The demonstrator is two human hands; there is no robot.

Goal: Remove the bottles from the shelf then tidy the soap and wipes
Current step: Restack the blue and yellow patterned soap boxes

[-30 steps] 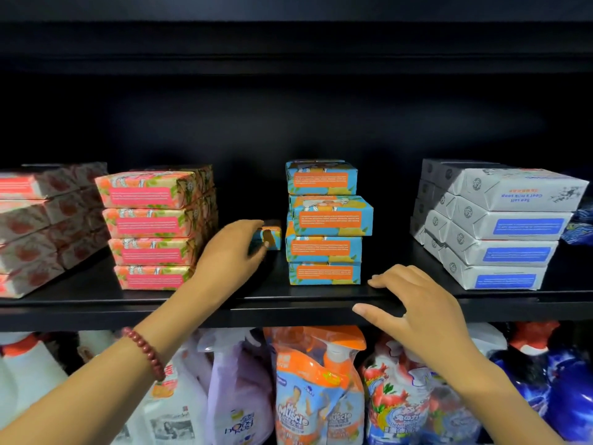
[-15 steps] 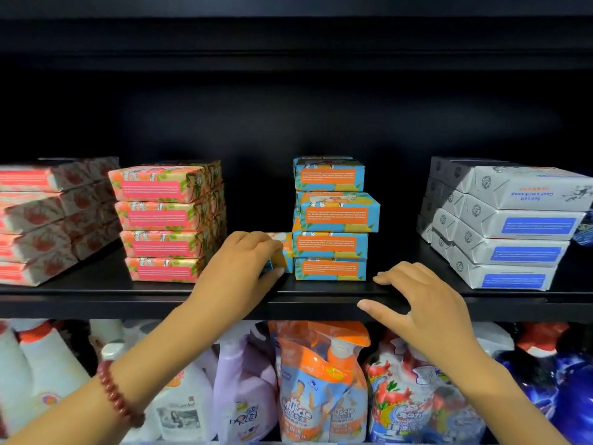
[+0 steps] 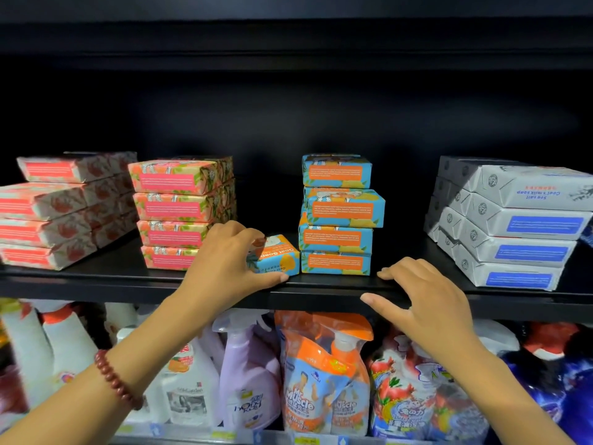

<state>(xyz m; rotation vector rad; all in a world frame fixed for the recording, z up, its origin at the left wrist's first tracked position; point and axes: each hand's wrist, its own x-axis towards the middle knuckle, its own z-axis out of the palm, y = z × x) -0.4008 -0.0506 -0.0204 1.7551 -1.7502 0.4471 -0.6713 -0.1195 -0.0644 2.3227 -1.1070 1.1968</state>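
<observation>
Left hand [image 3: 224,263] pinches the Goat Soap box [image 3: 279,255] at the shelf [image 3: 96,279] lip, right hand [image 3: 426,305] resting empty, fingers loose, alongside: push too hard and the crooked blue soap stack [image 3: 338,216] just beyond the left fingertips may topple.

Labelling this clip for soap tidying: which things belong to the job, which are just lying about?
Job: left hand gripping the loose blue cardboard soap box; blue box stack; pink floral box stack; grey box stack.
Lying about: plastic spray bottles below; right hand resting on black shelf.
</observation>
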